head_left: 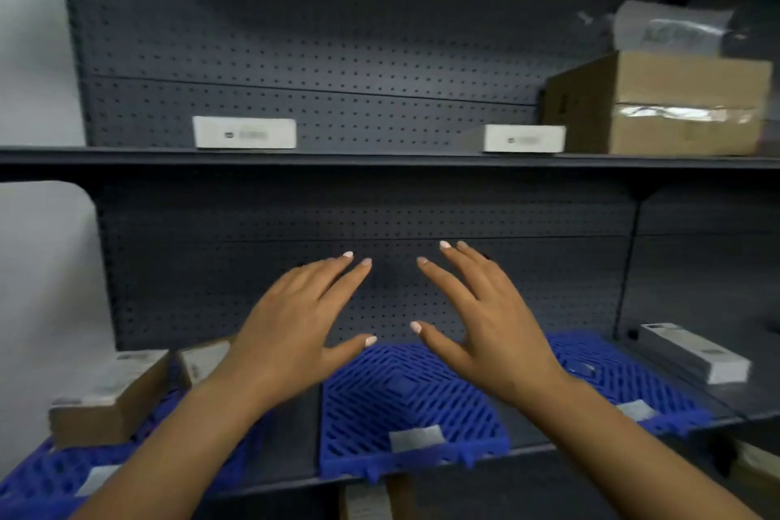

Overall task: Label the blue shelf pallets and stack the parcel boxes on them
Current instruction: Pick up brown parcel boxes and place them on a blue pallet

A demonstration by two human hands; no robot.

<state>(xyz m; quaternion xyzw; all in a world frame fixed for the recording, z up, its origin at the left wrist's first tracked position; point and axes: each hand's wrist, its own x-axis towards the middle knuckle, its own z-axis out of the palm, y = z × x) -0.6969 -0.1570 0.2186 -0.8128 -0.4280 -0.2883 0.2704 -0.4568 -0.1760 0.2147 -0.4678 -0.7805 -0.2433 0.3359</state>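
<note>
Neither hand holds anything: the left hand (295, 325) and right hand (489, 321) hang in the air with fingers spread, above the middle pallet (405, 397) on the lower shelf (295, 426). In the head view, that blue grid already carries a pale label (415, 437) at its front edge (as do its neighbours). A brown parcel box (109, 397) sits on the left pallet (46, 473); a larger carton (675, 106) waits on the upper shelf (380, 158). The cardboard looks light and stiff, probably best taken by opposite sides.
</note>
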